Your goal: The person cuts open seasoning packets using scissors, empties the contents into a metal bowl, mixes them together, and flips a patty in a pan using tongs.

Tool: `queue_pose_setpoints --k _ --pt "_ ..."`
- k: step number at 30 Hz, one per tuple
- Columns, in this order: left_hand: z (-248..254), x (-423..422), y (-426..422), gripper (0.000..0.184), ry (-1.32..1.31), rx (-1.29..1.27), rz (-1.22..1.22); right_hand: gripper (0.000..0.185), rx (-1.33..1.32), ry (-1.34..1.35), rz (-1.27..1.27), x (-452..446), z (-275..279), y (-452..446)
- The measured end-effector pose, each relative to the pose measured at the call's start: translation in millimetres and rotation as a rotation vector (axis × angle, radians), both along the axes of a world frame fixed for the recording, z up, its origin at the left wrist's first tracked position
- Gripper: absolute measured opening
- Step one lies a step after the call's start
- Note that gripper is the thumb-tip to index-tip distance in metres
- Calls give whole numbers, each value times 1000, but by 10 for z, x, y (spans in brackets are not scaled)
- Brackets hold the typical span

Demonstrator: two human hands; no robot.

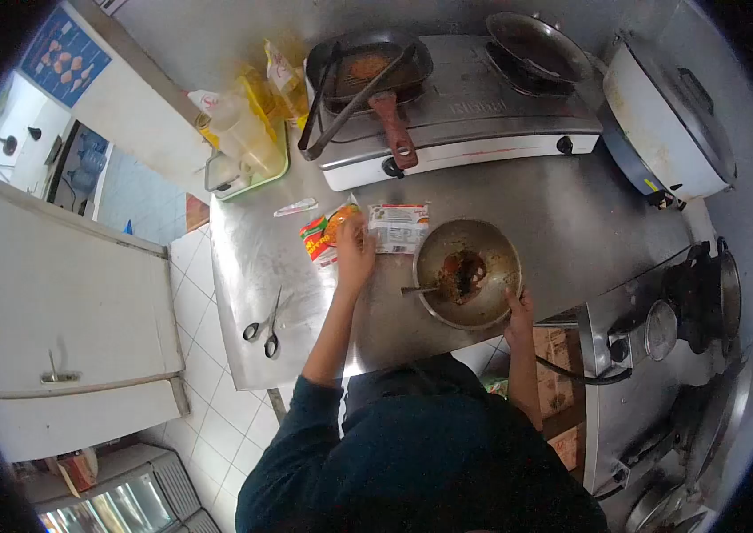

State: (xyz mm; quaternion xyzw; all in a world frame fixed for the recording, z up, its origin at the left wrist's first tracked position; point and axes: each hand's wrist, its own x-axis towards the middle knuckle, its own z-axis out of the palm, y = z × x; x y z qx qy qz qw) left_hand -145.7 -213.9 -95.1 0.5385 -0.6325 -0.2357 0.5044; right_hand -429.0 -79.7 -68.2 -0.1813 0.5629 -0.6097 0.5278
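Note:
My left hand (354,251) is on a red and yellow noodle packet (318,238), its fingers over the packet's right part. Just right of it lies a white printed packet (398,227). My right hand (519,313) grips the lower right rim of a round metal bowl (434,258). Dark sauce and reddish seasoning (463,274) sit in the bowl, and a spoon (419,290) leans over its left rim.
Black-handled scissors (264,332) lie at the table's left. Behind stands a gas stove (483,142) with a square pan (369,67), tongs (341,133) and a round pan (538,46). A green-edged tray (256,185) holds containers. A large pot (661,124) stands right.

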Motion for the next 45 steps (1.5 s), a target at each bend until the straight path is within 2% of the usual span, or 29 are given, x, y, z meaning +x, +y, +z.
queue_pose_setpoints --k 3,5,7,8,9,12,13,15,16,17,18,20,21,22,24,27,28,30,34,36,37,41,44,45 --pt "192 35 501 57 105 324 -211 29 -68 -59 2 -97 -69 -23" --pt "484 -34 844 67 560 595 -486 26 -105 -39 -8 20 216 -77" --pt "500 -125 1114 70 558 386 -427 24 -135 6 33 155 419 -122" --pt "557 -174 1195 72 557 282 -389 24 -145 40 80 210 466 -136" --pt "627 -172 1213 60 281 136 -247 23 -154 74 133 298 491 -167" --pt "1024 -55 1220 45 -197 93 144 24 -187 103 180 563 464 -187" --pt "1164 -39 1264 28 -409 115 327 22 -231 109 214 679 469 -183" --pt "1340 59 1387 20 -159 151 244 19 -326 112 286 929 515 -165" --pt "1421 108 1463 17 -33 159 204 18 -282 128 331 1069 594 -154" --pt "1481 133 1566 10 -139 31 209 17 -238 146 377 1206 690 -122" --pt "1524 172 1711 10 -137 25 258 16 -195 167 425 1331 745 -93" --pt "1578 241 2026 9 -132 9 362 14 -269 23 484 1558 756 -50" --pt "1496 370 2177 7 -169 -2 497 13 -301 -52 514 1654 753 -24" --pt "1419 483 2313 7 1 -1 608 13 -316 -71 565 1738 739 14" --pt "1524 592 2517 7 88 -75 817 14 -337 -113 670 1881 700 114" --pt "1443 501 2746 6 108 -150 920 12 -368 -87 954 2079 643 281" --pt "1332 443 2851 6 4 -235 939 12 -361 -120 1015 2159 661 357" --pt "1443 238 3106 8 -172 -132 1026 11 -345 -183 1131 2314 719 477" --pt "1382 296 3941 10 -46 -126 1250 12 -400 -217 1265 2625 797 923" --pt "1432 395 4187 10 -23 -184 1401 13 -389 -228 1368 2714 767 1151" --pt "1394 362 4002 12 -22 -180 1472 13 -399 -235 1405 2709 649 1025" --pt "1155 295 4141 9 -162 -193 1499 14 -393 -239 1553 2952 575 1301" --pt "1159 72 4556 9 -83 -79 1564 21 -356 -154 1660 3144 400 1467" --pt "1141 69 4772 10 -53 -111 1641 25 -345 -121 1714 3211 319 1574"
